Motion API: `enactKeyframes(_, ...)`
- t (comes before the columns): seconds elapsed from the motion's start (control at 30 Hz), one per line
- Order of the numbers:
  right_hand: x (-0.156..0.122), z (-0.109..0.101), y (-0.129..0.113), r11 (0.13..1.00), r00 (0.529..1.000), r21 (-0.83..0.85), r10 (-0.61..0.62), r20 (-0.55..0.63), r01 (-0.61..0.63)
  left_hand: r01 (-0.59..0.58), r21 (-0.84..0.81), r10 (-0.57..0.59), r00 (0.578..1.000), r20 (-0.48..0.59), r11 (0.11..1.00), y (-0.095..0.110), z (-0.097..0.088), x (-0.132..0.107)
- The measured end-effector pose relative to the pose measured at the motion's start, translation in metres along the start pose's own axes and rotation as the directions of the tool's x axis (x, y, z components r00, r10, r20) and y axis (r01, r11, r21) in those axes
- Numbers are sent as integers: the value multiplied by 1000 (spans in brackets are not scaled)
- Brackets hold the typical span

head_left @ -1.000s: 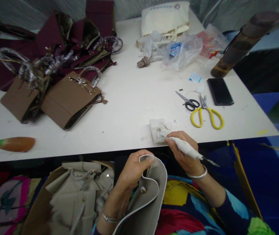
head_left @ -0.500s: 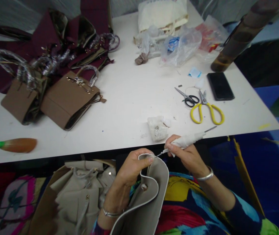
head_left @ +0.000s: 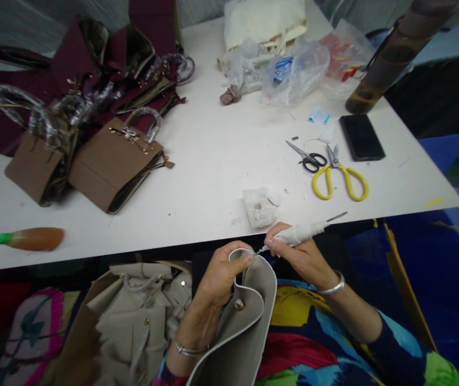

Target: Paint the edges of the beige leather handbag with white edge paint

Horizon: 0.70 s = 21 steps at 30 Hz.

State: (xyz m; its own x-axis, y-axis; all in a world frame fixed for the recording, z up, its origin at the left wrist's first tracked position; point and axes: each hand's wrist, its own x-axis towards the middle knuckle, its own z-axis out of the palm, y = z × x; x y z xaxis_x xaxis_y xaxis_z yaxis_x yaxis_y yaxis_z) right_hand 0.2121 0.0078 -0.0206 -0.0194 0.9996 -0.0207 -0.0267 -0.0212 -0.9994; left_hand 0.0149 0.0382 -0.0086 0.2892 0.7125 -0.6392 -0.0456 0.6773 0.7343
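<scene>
My left hand [head_left: 221, 279] is closed on the curled top edge of a grey leather bag flap [head_left: 249, 316] held over my lap, below the table edge. My right hand [head_left: 297, 254] grips a thin tool with a white-wrapped handle [head_left: 300, 233]. Its metal tip touches the flap's edge right at my left fingertips. A small whitish lump in clear wrap [head_left: 259, 208] lies on the white table [head_left: 213, 155] just above both hands.
Brown and maroon handbags [head_left: 109, 161] with wrapped handles crowd the table's left. Yellow scissors [head_left: 340, 179], small black scissors [head_left: 310, 158], a phone [head_left: 361, 137] and plastic bags [head_left: 294, 75] lie at right. An orange-handled tool [head_left: 32, 238] rests at the near left edge. Grey bags [head_left: 133, 316] fill a box beside my lap.
My right hand left the whitish lump on the table and swung the tool around, bringing its tip down to the flap edge held by my left hand.
</scene>
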Motion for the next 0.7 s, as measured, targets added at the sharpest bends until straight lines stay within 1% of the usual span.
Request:
enactKeyframes(0.07, -3, -2, 0, 995, 997, -62, -71, 38, 73, 1, -22, -1, 1000, -18, 1000, -1, 1, 0)
enactKeyframes(0.13, -7, -5, -3, 960, 970, -172, -197, 139, 219, -12, -35, 11, 1000, -26, 999, -1, 1, 0)
enactKeyframes(0.2, -12, -9, -8, 870, 908, -296, -321, 268, 395, -21, -44, 21, 1000, -15, 999, -1, 2, 0)
enactKeyframes(0.27, -16, -13, -17, 741, 838, -411, -387, 385, 531, -20, -49, 21, 1000, 13, 999, -2, 3, -1)
enactKeyframes(0.33, -18, -16, -25, 616, 783, -494, -389, 486, 613, -15, -48, 17, 999, 40, 999, -3, 5, -2)
enactKeyframes(0.37, -19, -18, -29, 578, 764, -510, -388, 515, 637, -16, -44, 18, 999, 46, 999, -3, 6, -2)
enactKeyframes(0.4, -20, -19, -31, 570, 757, -506, -403, 515, 647, -23, -37, 25, 999, 45, 999, -4, 7, -2)
enactKeyframes(0.43, -21, -20, -31, 598, 766, -484, -430, 478, 639, -35, -26, 36, 999, 38, 999, -5, 7, -3)
enactKeyframes(0.47, -21, -20, -30, 660, 797, -451, -452, 400, 601, -51, -11, 52, 998, 28, 999, -5, 7, -3)
enactKeyframes(0.5, -22, -20, -27, 741, 841, -400, -450, 301, 539, -72, 10, 72, 997, 18, 997, -6, 7, -4)
enactKeyframes(0.53, -22, -19, -24, 823, 890, -339, -410, 201, 455, -94, 34, 94, 996, 12, 995, -8, 6, -5)
enactKeyframes(0.57, -23, -17, -20, 894, 935, -274, -334, 122, 356, -116, 59, 115, 993, 11, 992, -9, 5, -6)
enactKeyframes(0.6, -25, -15, -17, 943, 967, -216, -241, 80, 253, -135, 84, 134, 991, 13, 987, -10, 4, -7)
enactKeyframes(0.63, -26, -11, -14, 972, 987, -171, -149, 65, 159, -151, 111, 150, 988, 18, 982, -11, 3, -8)
enactKeyframes(0.67, -28, -8, -12, 986, 995, -145, -79, 66, 88, -168, 141, 167, 986, 23, 976, -13, 2, -10)
enactKeyframes(0.7, -29, -4, -11, 989, 997, -140, -33, 68, 43, -183, 173, 181, 983, 28, 968, -13, 1, -11)
